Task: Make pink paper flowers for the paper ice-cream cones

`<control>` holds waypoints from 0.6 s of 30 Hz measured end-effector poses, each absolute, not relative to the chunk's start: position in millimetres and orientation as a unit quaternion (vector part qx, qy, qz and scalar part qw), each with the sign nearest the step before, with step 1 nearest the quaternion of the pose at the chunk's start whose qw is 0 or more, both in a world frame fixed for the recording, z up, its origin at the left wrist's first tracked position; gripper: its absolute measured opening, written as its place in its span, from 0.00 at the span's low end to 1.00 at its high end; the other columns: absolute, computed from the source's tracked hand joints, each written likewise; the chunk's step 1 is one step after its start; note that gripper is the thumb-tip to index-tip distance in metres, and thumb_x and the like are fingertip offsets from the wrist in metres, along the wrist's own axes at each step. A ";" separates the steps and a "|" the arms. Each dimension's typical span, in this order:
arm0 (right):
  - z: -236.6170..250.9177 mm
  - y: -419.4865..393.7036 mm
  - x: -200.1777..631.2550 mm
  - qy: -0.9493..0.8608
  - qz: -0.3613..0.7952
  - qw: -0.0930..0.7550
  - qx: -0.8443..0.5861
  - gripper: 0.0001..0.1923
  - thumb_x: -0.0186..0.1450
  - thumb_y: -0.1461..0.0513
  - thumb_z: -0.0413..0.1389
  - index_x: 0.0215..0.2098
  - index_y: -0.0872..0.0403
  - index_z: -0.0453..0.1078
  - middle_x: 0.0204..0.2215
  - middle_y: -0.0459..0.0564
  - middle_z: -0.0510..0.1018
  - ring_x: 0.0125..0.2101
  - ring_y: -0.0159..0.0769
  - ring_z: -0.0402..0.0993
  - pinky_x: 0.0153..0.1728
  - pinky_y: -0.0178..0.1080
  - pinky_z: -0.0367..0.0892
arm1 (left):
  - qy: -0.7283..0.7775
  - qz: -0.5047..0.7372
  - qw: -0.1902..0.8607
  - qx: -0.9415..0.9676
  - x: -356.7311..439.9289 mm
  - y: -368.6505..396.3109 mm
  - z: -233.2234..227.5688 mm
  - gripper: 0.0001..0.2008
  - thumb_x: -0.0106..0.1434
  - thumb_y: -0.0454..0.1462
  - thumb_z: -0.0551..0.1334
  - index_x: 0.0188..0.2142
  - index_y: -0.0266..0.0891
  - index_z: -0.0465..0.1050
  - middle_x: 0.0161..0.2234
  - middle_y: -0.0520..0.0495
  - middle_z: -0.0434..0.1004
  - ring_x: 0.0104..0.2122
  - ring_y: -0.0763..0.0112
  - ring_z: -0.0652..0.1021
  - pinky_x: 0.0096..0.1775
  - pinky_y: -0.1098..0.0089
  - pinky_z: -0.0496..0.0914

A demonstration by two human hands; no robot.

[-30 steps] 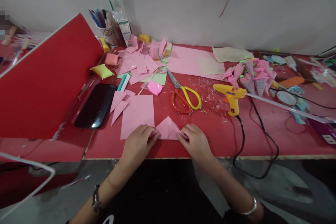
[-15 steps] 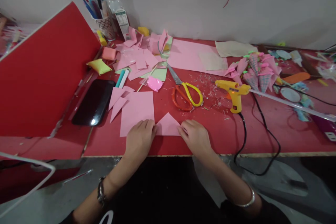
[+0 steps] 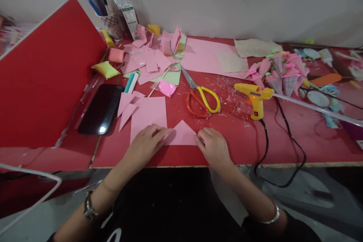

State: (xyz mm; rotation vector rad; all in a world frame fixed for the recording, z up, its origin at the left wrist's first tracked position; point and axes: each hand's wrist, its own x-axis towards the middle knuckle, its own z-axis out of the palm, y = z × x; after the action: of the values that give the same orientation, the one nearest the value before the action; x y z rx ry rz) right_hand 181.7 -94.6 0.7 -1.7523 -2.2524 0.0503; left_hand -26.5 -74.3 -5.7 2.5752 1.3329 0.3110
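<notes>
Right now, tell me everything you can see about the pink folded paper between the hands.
The pink folded paper is a flat triangle of thin, matte paper, its peak pointing away from the person and its long edge toward them. It lies on the red table near the front edge. The left hand presses its left corner, the right hand its right corner. Its left side abuts a pink square sheet.

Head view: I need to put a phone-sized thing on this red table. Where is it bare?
Bare red table lies right of the glue gun cord, and a smaller patch between the right hand and that cord. Crowded: the pink scraps at the back, the paper cones and clutter far right.
</notes>
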 end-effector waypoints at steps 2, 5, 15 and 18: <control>0.3 -95.4 182.7 -0.782 0.014 0.137 -0.608 0.15 0.62 0.62 0.45 0.19 0.55 0.62 0.17 0.46 0.67 0.21 0.31 0.60 0.25 0.34 0.51 | 0.425 0.102 0.112 0.892 -34.4 -73.4 -6.3 0.17 0.61 0.32 0.50 0.49 0.49 0.62 0.38 0.47 0.67 0.36 0.68 0.69 0.35 0.68 0.66; 1.1 -98.5 184.3 -0.781 0.012 0.130 -0.610 0.12 0.61 0.63 0.47 0.21 0.55 0.63 0.19 0.47 0.68 0.22 0.32 0.61 0.26 0.34 0.52 | 0.419 0.072 0.106 0.899 -41.4 -72.8 -5.3 0.20 0.62 0.31 0.49 0.49 0.57 0.61 0.46 0.47 0.63 0.44 0.62 0.66 0.42 0.59 0.64; 8.6 -117.9 162.6 -0.887 -0.053 0.074 -0.453 0.18 0.61 0.69 0.44 0.47 0.47 0.61 0.40 0.50 0.70 0.39 0.38 0.60 0.40 0.44 0.53 | 0.415 0.021 0.102 0.904 -42.8 -64.4 -3.7 0.17 0.62 0.38 0.51 0.49 0.60 0.61 0.55 0.49 0.58 0.54 0.57 0.57 0.50 0.44 0.50; 5.6 -118.5 151.6 -0.895 -0.027 0.077 -0.439 0.19 0.62 0.68 0.43 0.50 0.50 0.59 0.42 0.51 0.68 0.40 0.39 0.60 0.41 0.46 0.53 | 0.409 0.018 0.098 0.907 -42.9 -64.2 -3.0 0.16 0.62 0.38 0.51 0.48 0.58 0.62 0.55 0.47 0.59 0.54 0.56 0.58 0.49 0.43 0.51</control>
State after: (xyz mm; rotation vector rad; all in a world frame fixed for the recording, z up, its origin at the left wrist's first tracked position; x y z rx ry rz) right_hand 151.6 -118.5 5.6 -1.3146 -2.6824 -0.0808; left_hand -42.9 -64.2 -3.0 2.6845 1.2096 0.0533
